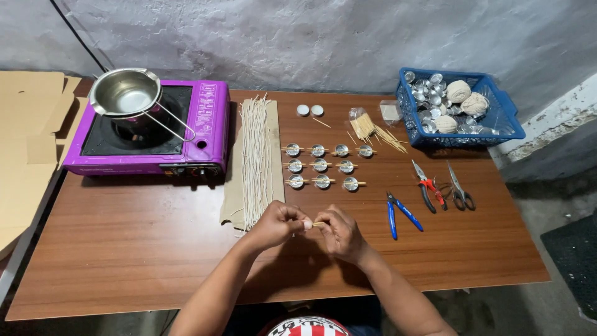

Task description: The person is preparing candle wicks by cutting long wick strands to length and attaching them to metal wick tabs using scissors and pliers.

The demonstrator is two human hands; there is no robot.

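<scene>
Hands meet at near centre of brown wooden table (155, 249): left hand (278, 224) and right hand (339, 231) both pinching one thin pale wooden stick (316, 224), just near of white wick strands (256, 158).

Light even, moderately bright, from above. Soft shadows under the forearms on the surface (155, 249). Mild glare on the steel pot (124, 93) and the small metal cups (320, 165). Focus sharp throughout. Wide-angle bowing at edges; corners darker, floor dim.

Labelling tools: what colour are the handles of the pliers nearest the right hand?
Blue handles on those pliers, beside the right hand; head view shows it.
</scene>
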